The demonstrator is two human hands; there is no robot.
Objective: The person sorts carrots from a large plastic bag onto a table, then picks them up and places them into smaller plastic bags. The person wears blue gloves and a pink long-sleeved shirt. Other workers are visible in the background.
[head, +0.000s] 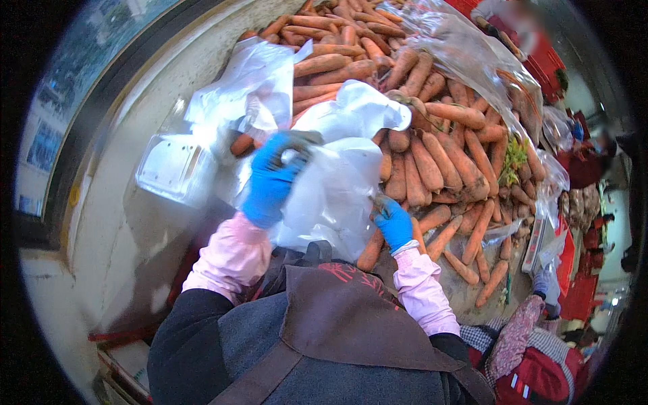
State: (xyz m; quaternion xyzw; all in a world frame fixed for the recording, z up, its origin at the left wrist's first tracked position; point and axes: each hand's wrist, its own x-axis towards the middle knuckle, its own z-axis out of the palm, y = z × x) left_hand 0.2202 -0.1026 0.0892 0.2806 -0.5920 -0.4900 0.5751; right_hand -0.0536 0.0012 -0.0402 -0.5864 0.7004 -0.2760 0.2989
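Observation:
My left hand (276,177), in a blue glove, is blurred and grips the upper left part of a thin translucent plastic bag (331,197). On the bag's right edge, my right hand (395,220), gloved in blue too, pinches the film. The bag hangs between them in front of my dark apron (354,314). More white plastic film (354,109) lies just beyond, over part of a large heap of carrots (445,157). Several carrots lie close to my right hand. Another sheet of plastic (243,86) rests beyond my left hand.
A pale box-like device (174,164) in clear plastic stands at left by the wall (121,147). Clear sheeting (471,55) partly covers the heap. Co-workers stand at far right; a patterned sleeve (514,329) reaches toward a scale (536,245). A red crate (544,71) is behind.

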